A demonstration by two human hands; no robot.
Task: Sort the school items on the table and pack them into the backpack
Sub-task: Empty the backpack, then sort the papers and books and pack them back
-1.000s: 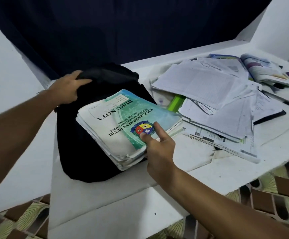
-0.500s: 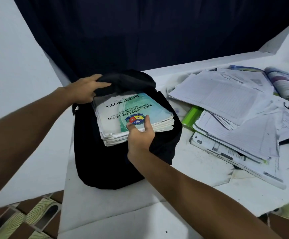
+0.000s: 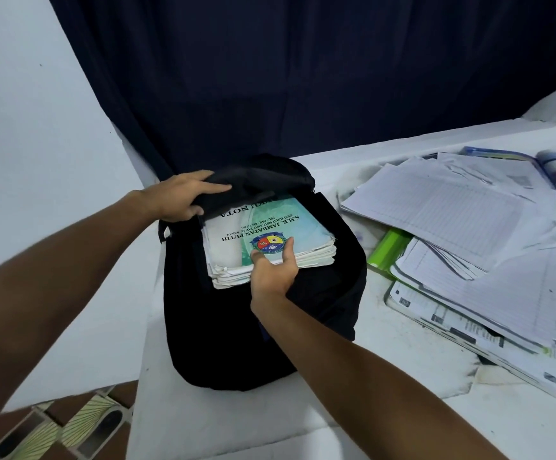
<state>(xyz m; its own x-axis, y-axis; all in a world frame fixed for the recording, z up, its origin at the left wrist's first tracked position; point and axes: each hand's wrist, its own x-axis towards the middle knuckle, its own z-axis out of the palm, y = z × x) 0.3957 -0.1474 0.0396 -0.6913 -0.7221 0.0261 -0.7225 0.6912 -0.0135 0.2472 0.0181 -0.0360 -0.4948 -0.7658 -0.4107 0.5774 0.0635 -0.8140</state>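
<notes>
Notebooks [image 3: 270, 240] in backpack [image 3: 319, 293]; papers [image 3: 469, 227] right

Stack of worn notebooks with a green-and-white printed cover [image 3: 270, 240]: one second ago lying tilted on the front of the black fabric backpack [image 3: 230, 343], wholly outside it; half a second ago, far edge at the bag's opening; now far edge under the black top flap, which covers part of the title line, so the stack sits deeper in the opening. Right hand [image 3: 275, 270]: formerly holding the near corner over the table, thumb on the crest; now over the bag, having travelled with the stack. Left hand [image 3: 180, 199]: formerly resting on the bag's top; now gripping the flap, which is lifted
</notes>
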